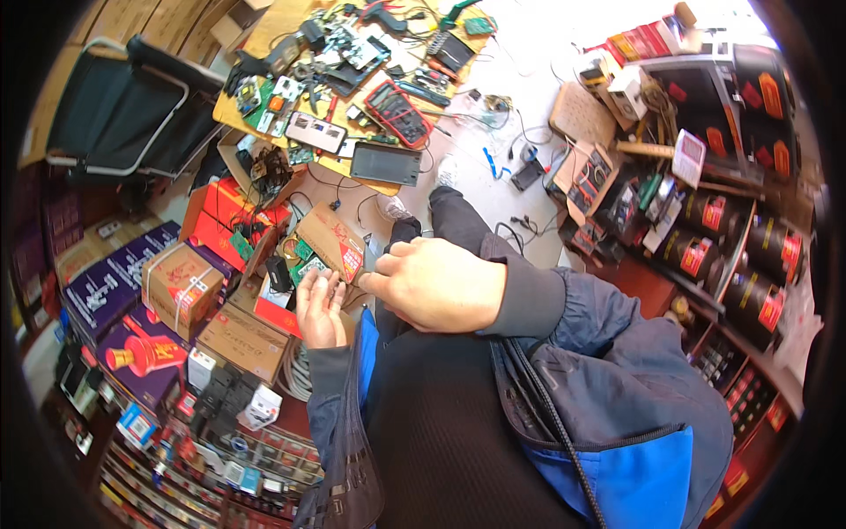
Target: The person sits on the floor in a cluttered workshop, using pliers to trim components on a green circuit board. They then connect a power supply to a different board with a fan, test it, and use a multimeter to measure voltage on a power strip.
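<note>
My left hand (319, 309) lies palm up over my lap with its fingers slightly apart, and I see nothing in the palm. My right hand (436, 282) is curled into a loose fist just to the right of it. Its thumb and fingertips meet the left fingertips, and whatever may be pinched there is hidden. Both hands hover beside an open cardboard box (330, 240) with a red-printed flap and small parts inside. I wear a blue jacket over a black top.
A wooden bench (231, 112) ahead carries a red multimeter (397, 113), a phone (315, 132), a dark flat case (385, 163), circuit boards and tools. A black chair (123, 106) stands left. Red and purple boxes (181, 286) stack at left, black canisters (762, 304) on shelves at right.
</note>
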A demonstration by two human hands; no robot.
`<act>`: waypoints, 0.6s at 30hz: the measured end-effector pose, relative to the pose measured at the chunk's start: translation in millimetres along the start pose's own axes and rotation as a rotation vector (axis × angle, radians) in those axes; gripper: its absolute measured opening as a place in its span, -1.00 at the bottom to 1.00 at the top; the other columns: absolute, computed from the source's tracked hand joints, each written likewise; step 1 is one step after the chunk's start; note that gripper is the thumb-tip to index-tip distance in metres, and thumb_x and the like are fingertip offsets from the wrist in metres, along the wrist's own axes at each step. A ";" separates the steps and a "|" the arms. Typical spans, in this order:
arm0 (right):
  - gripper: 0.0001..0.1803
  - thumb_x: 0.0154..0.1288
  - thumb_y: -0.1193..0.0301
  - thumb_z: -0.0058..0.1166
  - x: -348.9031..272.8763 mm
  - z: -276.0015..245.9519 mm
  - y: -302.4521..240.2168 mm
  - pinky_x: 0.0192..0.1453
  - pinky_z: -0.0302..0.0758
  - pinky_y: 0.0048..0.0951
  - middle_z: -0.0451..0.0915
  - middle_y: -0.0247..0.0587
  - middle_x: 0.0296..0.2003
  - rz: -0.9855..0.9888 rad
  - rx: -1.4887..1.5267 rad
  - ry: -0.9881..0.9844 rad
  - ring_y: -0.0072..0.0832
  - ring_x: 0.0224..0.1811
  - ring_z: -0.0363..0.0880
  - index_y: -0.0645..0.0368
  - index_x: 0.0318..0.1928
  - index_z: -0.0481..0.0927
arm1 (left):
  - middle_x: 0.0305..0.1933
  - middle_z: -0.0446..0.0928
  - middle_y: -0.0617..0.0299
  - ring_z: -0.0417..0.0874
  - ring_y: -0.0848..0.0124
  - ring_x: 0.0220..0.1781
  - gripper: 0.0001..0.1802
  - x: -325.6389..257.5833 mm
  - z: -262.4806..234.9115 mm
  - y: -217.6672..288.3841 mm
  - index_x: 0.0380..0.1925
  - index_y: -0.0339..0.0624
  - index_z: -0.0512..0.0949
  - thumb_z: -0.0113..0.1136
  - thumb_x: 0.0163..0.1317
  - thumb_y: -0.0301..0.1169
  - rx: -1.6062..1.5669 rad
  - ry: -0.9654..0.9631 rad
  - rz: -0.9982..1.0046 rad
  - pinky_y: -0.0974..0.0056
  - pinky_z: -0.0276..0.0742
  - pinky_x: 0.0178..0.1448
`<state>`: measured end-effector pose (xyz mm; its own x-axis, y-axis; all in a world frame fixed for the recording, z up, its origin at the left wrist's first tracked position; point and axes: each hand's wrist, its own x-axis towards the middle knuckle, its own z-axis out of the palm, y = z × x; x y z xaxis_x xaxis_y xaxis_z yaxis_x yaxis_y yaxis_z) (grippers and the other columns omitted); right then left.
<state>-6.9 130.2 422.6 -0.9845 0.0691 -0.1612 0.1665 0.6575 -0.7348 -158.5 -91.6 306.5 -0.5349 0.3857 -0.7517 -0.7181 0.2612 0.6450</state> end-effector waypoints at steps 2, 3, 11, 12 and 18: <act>-0.71 0.21 0.37 0.22 -8.1 -0.3 -2.2 -0.13 0.62 -0.15 0.63 -0.12 -0.32 0.036 0.008 0.046 -0.14 -0.22 0.66 0.21 -0.08 0.57 | 0.26 0.49 0.00 0.55 0.20 0.32 -0.50 5.6 1.1 11.3 0.36 -0.31 0.33 0.15 0.51 -0.36 0.029 -0.031 0.015 0.08 0.48 0.39; -0.71 0.21 0.37 0.21 -12.9 -0.2 -3.3 -0.14 0.61 -0.15 0.63 -0.12 -0.33 0.052 0.011 0.068 -0.14 -0.22 0.67 0.21 -0.08 0.57 | 0.26 0.50 0.00 0.55 0.19 0.31 -0.49 7.9 3.0 16.0 0.35 -0.29 0.35 0.18 0.49 -0.36 0.038 -0.042 0.021 0.08 0.48 0.39; -0.73 0.24 0.37 0.20 -43.6 2.9 -0.3 -0.18 0.62 -0.07 0.63 -0.04 -0.36 0.173 0.090 0.256 -0.06 -0.28 0.66 0.24 -0.11 0.57 | 0.32 0.45 -0.08 0.53 0.13 0.37 -0.46 22.3 36.9 33.2 0.38 -0.33 0.31 0.16 0.51 -0.35 0.182 -0.160 0.037 0.11 0.52 0.39; -0.73 0.24 0.37 0.20 -46.4 2.3 1.5 -0.18 0.62 -0.07 0.63 -0.04 -0.35 0.182 0.091 0.267 -0.06 -0.27 0.66 0.25 -0.11 0.57 | 0.32 0.45 -0.08 0.53 0.13 0.37 -0.46 22.0 40.2 32.4 0.38 -0.33 0.31 0.16 0.51 -0.35 0.191 -0.164 0.034 0.11 0.52 0.38; -0.67 0.24 0.37 0.18 -52.9 -10.1 20.9 -0.12 0.61 -0.08 0.65 -0.05 -0.31 0.152 0.132 0.256 -0.06 -0.21 0.66 0.23 -0.01 0.58 | 0.31 0.47 -0.02 0.54 0.18 0.34 -0.47 15.7 53.1 28.5 0.39 -0.33 0.32 0.16 0.50 -0.37 0.194 -0.134 0.035 0.12 0.52 0.37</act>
<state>48.1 148.0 422.4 -0.9268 0.3568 -0.1172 0.3024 0.5236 -0.7965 -163.7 -31.1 320.3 -0.4847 0.5081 -0.7119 -0.5946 0.4055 0.6943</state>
